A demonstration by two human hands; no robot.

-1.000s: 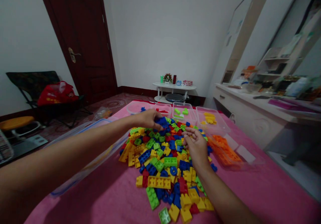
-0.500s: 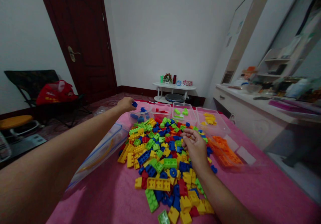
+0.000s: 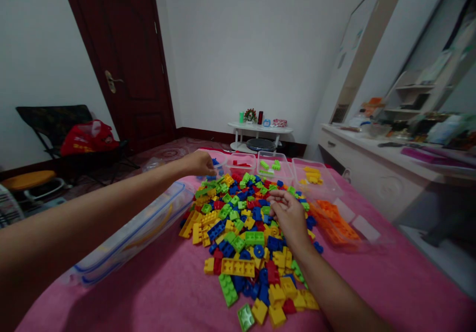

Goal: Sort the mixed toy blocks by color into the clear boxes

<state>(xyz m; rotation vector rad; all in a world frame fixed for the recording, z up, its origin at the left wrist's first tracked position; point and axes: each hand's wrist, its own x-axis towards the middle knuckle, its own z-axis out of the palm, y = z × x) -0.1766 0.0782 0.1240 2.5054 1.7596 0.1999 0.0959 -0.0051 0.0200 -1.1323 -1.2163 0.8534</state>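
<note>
At the far left edge of the brick pile my left hand (image 3: 201, 163) hangs with its fingers curled down, in front of the round clear tub (image 3: 222, 160) of blue bricks. Whatever its fingertips hold, if anything, is hidden. My right hand (image 3: 288, 210) hovers over the right side of the pile, its fingers loosely bent and apart, with no brick visible in them. Between my arms spreads the heap of toy building bricks (image 3: 238, 267) in yellow, green, blue and red.
Behind the pile stand clear boxes with red bricks (image 3: 241, 164), green bricks (image 3: 275, 165) and yellow bricks (image 3: 313, 176). Orange bricks (image 3: 336, 223) lie in a clear box at right. A blue-rimmed clear case (image 3: 130, 238) lies under my left forearm on the pink cloth (image 3: 156, 292).
My left hand has come away from over the blue-brick tub, moving right and slightly down to the pile's edge. The blue brick in its fingers no longer shows. My right hand stays nearly still.
</note>
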